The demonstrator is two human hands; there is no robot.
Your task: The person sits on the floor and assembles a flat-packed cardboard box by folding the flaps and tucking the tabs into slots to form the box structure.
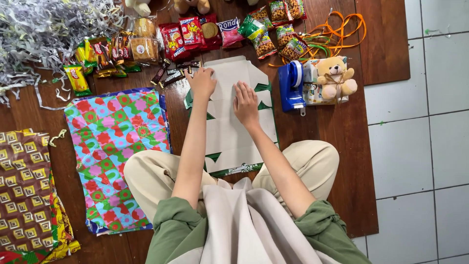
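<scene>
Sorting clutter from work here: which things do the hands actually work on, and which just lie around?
In hand:
left hand and right hand, both pressing flat on the white folded paper sheet with green underside

Lying about:
blue tape dispenser
tan teddy bear
colourful patterned wrapping paper
snack packets
orange ribbon

Both hands, left hand (202,82) and right hand (245,104), lie flat on the folded white-and-green paper sheet (232,132). Blue plastic tape dispenser (290,87) sits just right of it, multicoloured patterned wrapping sheet (115,146) left, foil snack packets (195,34) behind.

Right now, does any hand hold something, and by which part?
Nothing is held. The left hand and right hand lie flat on the white wrapped box.
</scene>
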